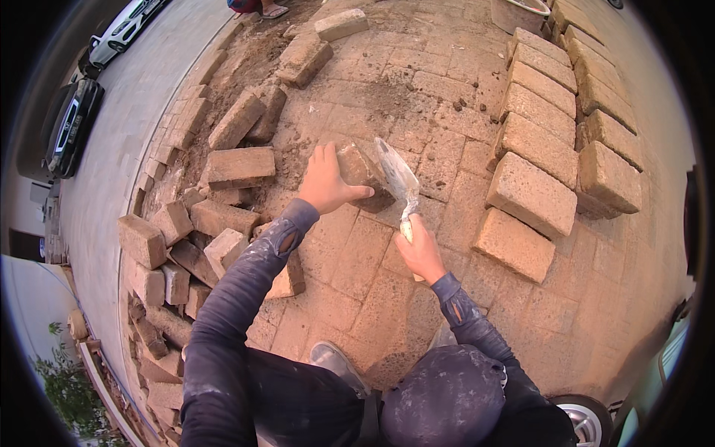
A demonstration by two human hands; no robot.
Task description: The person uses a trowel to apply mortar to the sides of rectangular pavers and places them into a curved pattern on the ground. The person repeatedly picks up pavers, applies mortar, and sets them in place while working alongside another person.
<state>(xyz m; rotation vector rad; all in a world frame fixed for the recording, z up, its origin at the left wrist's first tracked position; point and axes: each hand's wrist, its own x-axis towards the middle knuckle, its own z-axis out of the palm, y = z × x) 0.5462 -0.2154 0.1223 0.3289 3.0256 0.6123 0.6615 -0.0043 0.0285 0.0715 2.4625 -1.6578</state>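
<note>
My left hand [328, 182] grips a tan paving brick [363, 173] that is tilted up out of the paved ground, fingers over its far side and thumb on its near face. My right hand [419, 249] holds the handle of a metal trowel [397, 177], whose blade points away from me and rests against the right side of that brick. Both forearms wear dark, dust-marked sleeves. Laid pavers [372, 253] lie under and around the brick.
Loose bricks [240, 167] lie piled on bare dirt to the left. A neat stack of bricks [555, 141] stands at the right. My shoe [335, 363] and knee [447, 398] are at the bottom. Parked cars [71, 127] stand at the far left; another person's foot [272, 10] at the top.
</note>
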